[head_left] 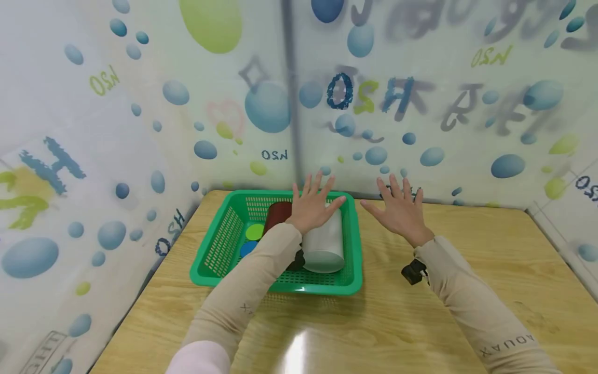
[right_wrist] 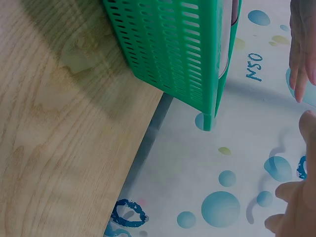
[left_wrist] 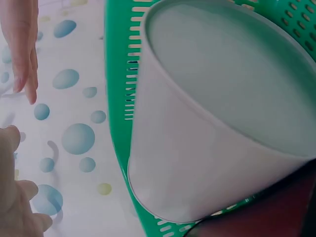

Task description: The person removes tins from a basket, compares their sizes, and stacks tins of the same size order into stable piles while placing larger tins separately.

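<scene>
In the head view my left hand (head_left: 310,208) hovers over a green plastic basket (head_left: 200,270), palm down with fingers spread. Below it a white cylinder (head_left: 323,244) lies on its side, its pale end toward me. Beside that is a dark red cylinder (head_left: 279,210), partly covered by my left hand and sleeve. A lime green round thing (head_left: 254,231) and a blue round thing (head_left: 249,248) sit at the basket's left. My right hand (head_left: 401,213), fingers also spread, is held in the air right of the basket. Neither hand holds anything.
The basket stands on a wood-grain table (head_left: 420,322) near its back edge. A wall sheet (head_left: 327,140) printed with blue and green bubbles rises behind and at both sides. A small black device (head_left: 413,271) is at my right wrist.
</scene>
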Tool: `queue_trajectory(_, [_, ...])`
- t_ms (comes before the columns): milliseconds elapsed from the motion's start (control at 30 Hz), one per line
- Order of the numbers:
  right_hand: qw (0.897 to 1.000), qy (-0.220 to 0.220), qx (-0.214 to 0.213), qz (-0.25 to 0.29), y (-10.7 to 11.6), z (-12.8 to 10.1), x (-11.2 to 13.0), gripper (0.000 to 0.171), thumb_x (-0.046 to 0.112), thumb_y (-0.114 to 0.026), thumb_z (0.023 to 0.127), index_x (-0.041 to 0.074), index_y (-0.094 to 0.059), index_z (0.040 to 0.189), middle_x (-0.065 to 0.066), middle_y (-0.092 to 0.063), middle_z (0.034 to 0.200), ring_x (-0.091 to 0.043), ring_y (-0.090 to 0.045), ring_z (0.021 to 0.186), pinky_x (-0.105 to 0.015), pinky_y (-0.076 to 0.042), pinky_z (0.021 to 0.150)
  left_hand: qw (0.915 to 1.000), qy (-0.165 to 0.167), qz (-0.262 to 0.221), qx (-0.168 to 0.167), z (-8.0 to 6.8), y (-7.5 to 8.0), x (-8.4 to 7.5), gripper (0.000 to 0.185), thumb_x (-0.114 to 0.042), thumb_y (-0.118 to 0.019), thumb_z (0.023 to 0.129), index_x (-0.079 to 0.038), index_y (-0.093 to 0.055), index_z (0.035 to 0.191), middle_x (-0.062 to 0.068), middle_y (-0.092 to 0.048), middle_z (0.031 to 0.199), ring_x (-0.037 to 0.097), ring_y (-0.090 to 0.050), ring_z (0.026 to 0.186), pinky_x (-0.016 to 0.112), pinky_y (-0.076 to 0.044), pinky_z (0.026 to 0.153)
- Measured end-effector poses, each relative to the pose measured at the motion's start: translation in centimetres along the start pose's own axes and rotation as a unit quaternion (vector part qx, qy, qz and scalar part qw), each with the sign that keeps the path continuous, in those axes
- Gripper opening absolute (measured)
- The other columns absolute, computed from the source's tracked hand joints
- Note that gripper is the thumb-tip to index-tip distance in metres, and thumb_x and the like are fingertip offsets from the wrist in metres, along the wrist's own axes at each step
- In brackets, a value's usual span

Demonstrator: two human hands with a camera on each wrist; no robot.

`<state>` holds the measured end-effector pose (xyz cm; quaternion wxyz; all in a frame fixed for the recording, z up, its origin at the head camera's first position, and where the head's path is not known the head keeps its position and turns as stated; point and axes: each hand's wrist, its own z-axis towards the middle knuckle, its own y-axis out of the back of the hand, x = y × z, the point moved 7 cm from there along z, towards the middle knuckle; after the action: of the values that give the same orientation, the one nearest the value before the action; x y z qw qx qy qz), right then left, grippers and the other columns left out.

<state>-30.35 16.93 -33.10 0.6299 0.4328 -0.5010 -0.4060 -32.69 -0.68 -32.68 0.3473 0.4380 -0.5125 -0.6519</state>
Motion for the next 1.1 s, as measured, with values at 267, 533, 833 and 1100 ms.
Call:
queue_trajectory(267, [1.0, 0.013, 0.004, 0.0, -0.5, -0.4, 0.2, 0.081, 0.063, -0.032, 0.086, 0.01, -0.013, 0.144, -0.02, -0.003, 0.146, -0.043, 0.007, 0.128, -0.063, 0.009, 0.095, 1.0, 0.0, 0.007, -0.004, -0.2, -0.1, 0.6, 0.066, -0.06, -0.024, 0.089, -0.027, -0.006, 0.144, 0.003, 0.001, 0.148, 0.024, 0.009, 0.133, 0.053, 0.004, 0.102])
queue_trajectory(533, [0.999, 0.022, -0.002, 0.032, -1.0, -0.6, 0.3, 0.081, 0.062, -0.034, 0.086, 0.012, -0.009, 0.144, -0.018, -0.002, 0.146, -0.04, 0.004, 0.13, -0.063, 0.006, 0.095, 0.9998, -0.002, 0.014, -0.012, -0.7, 0.3, 1.3, 0.066, -0.059, -0.026, 0.089, -0.028, -0.007, 0.144, 0.002, 0.0, 0.148, 0.024, 0.009, 0.133, 0.054, 0.003, 0.102])
queue_trajectory(833, [0.997, 0.048, -0.002, 0.064, -1.7, -1.1, 0.7, 0.078, 0.056, -0.039, 0.088, 0.009, -0.012, 0.143, -0.02, -0.004, 0.146, -0.04, 0.001, 0.13, -0.062, -0.002, 0.098, 0.9985, -0.019, 0.014, -0.049, -1.9, 1.7, 1.9, 0.067, -0.059, -0.028, 0.089, -0.025, -0.011, 0.144, 0.002, -0.001, 0.149, 0.021, 0.009, 0.133, 0.055, 0.002, 0.102])
queue_trajectory(1100, [0.995, 0.082, 0.008, 0.057, -1.9, -1.7, 2.3, 0.08, 0.058, -0.039, 0.086, 0.009, -0.012, 0.143, -0.017, -0.004, 0.146, -0.036, -0.003, 0.132, -0.056, -0.007, 0.101, 0.9963, -0.036, -0.001, -0.079, -3.7, 3.6, 2.9, 0.064, -0.055, -0.033, 0.09, -0.026, -0.012, 0.144, 0.005, -0.003, 0.148, 0.023, 0.007, 0.133, 0.057, 0.001, 0.101])
